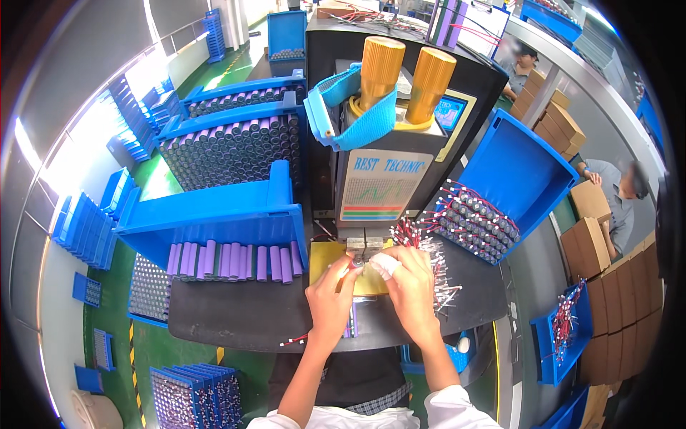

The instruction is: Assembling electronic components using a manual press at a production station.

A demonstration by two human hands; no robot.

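Observation:
Both my hands meet at the metal jaws (366,244) low on the front of a black bench machine (386,182), which looks like a spot welder. My left hand (330,294) is closed in a pinch beside the jaws; what its fingertips hold is mostly hidden. My right hand (413,286), with white covering on a fingertip, is also pinched close to the left one. Its hold is too small to make out. Under the hands lies a yellow plate (323,259). Red-and-white wire leads (436,268) are heaped just right of my right hand.
A tipped blue bin (214,207) on the left has a row of purple battery cells (232,262) before it. At right, another blue bin (525,171) holds wired cells (479,222). A loose lead (294,340) lies at the black table's (236,318) front edge. Two people work beyond, at right.

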